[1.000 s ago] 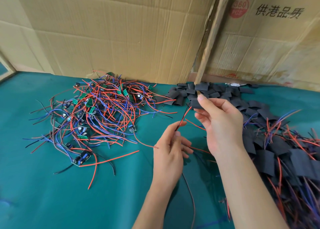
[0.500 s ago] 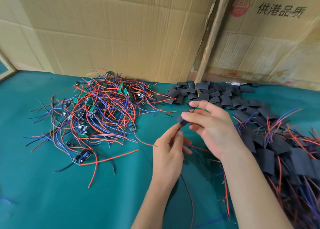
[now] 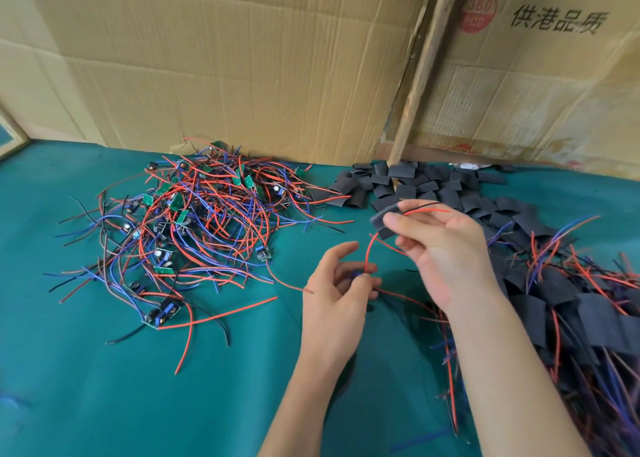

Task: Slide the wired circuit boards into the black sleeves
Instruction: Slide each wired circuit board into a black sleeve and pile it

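1. A black sleeve is pinched in the right hand, red and black leads threaded through it.
2. The small wired board is gripped by the left hand, near and left of the sleeve.
3. The leads are best kept taut and the board fed in squarely.

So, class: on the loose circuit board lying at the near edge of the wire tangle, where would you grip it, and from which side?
Pinch the circuit board by its two long edges, coming from above on the near side. It lies flat with components upward, and its wires trail off its ends, so the long edges look freest.
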